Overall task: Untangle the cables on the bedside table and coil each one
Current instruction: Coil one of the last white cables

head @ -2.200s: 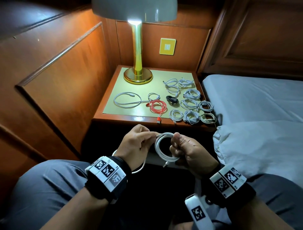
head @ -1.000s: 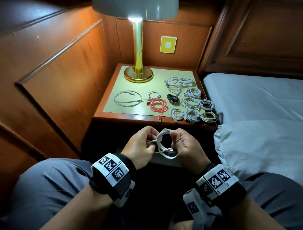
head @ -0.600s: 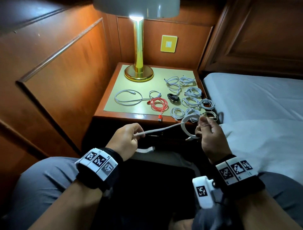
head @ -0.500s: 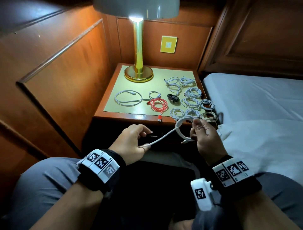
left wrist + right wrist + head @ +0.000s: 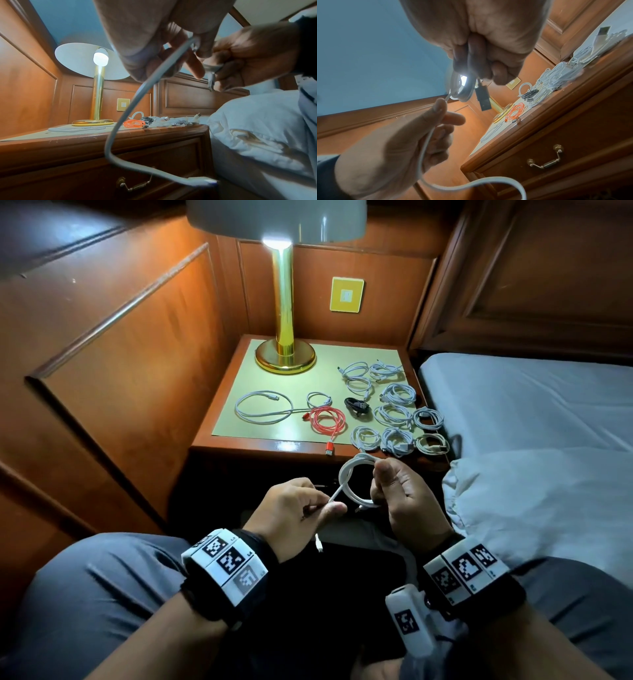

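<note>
My right hand grips a partly wound white cable coil in front of the bedside table, above my lap. My left hand pinches the cable's loose tail, which hangs down to a plug. In the left wrist view the tail curves down to its plug. In the right wrist view the coil shows under my curled fingers, with a dark USB plug dangling. On the table lie a loose white cable loop, a red cable, a black cable and several coiled white cables.
A brass lamp stands at the table's back left. Wood panelling closes the left side and back. A bed with white sheets borders the table on the right. The table's drawer has a brass handle. My grey-trousered legs fill the foreground.
My right hand has come back down and left from near the table's edge toward my left hand. The straight tail stretched between the hands has shortened, and the coil is larger.
</note>
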`<action>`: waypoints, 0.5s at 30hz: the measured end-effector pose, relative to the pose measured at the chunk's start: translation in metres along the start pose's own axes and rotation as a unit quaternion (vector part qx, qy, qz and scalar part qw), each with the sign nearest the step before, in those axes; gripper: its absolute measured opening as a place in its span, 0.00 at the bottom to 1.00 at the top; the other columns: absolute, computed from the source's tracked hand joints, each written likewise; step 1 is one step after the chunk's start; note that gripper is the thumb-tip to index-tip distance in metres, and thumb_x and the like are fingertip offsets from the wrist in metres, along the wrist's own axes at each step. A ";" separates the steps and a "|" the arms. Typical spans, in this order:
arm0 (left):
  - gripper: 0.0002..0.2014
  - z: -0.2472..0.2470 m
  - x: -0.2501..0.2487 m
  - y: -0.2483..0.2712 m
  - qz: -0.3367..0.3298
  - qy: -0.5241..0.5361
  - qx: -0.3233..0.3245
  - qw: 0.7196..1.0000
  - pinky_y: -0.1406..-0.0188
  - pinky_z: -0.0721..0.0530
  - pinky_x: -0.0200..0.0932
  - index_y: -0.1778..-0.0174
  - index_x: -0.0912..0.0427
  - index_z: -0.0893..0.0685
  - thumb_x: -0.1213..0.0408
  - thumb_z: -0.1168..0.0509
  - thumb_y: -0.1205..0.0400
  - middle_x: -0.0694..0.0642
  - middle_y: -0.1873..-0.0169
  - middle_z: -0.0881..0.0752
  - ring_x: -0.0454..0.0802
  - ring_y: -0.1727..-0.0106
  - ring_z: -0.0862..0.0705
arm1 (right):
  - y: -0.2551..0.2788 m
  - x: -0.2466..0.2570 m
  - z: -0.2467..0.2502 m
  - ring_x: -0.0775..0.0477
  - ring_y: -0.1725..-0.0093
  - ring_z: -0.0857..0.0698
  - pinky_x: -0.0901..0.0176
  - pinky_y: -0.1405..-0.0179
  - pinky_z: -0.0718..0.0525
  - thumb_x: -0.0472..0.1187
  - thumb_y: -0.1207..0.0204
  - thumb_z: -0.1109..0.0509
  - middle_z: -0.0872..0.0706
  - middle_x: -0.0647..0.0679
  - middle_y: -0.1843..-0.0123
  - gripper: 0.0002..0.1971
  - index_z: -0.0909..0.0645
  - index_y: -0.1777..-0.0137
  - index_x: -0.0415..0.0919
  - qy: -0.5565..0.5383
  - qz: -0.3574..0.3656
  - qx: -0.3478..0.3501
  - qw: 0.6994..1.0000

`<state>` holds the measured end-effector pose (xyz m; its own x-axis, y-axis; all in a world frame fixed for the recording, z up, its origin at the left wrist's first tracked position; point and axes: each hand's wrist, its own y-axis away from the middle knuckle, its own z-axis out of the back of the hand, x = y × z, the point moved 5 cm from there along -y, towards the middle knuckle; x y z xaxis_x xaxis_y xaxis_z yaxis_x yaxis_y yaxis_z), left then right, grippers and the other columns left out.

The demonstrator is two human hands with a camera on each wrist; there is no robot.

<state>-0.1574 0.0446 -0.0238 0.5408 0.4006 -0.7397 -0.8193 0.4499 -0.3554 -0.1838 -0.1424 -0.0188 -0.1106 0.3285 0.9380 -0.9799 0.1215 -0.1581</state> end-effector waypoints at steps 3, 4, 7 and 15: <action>0.13 -0.014 0.005 0.004 0.004 -0.013 0.039 0.999 0.62 0.20 0.35 0.55 0.56 0.07 0.51 0.32 0.16 0.50 0.66 0.15 0.41 0.64 0.17 | 0.000 0.001 0.000 0.55 0.70 0.27 0.62 0.64 0.26 0.58 0.16 0.45 0.25 0.57 0.72 0.20 0.27 0.65 0.47 -0.007 0.008 -0.002 1.000; 0.13 -0.019 0.006 0.005 0.018 -0.006 0.053 0.998 0.58 0.18 0.38 0.52 0.55 0.07 0.53 0.34 0.15 0.50 0.62 0.13 0.42 0.60 0.14 | 0.001 0.001 -0.002 0.56 0.70 0.27 0.61 0.63 0.26 0.58 0.16 0.46 0.25 0.57 0.72 0.20 0.28 0.65 0.47 -0.007 0.010 0.001 1.000; 0.10 -0.031 0.009 0.008 0.115 0.096 0.107 0.983 0.60 0.18 0.40 0.45 0.56 0.10 0.59 0.36 0.12 0.51 0.67 0.12 0.45 0.65 0.14 | 0.003 -0.001 -0.007 0.55 0.70 0.28 0.58 0.64 0.27 0.57 0.16 0.46 0.26 0.57 0.72 0.21 0.28 0.65 0.45 -0.019 0.010 0.011 1.000; 0.06 -0.022 0.001 0.004 0.177 0.276 0.032 0.944 0.77 0.16 0.50 0.48 0.59 0.17 0.59 0.31 0.15 0.58 0.69 0.18 0.58 0.75 0.20 | 0.005 -0.003 -0.023 0.55 0.74 0.34 0.63 0.73 0.34 0.74 0.25 0.41 0.30 0.55 0.73 0.26 0.27 0.65 0.52 -0.122 -0.028 0.085 0.988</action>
<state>-0.1645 0.0296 -0.0389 0.0392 0.0648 -0.9971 -0.9071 0.4209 -0.0083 -0.1847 -0.1212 -0.0300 -0.0726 0.0871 0.9936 -0.9970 -0.0340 -0.0698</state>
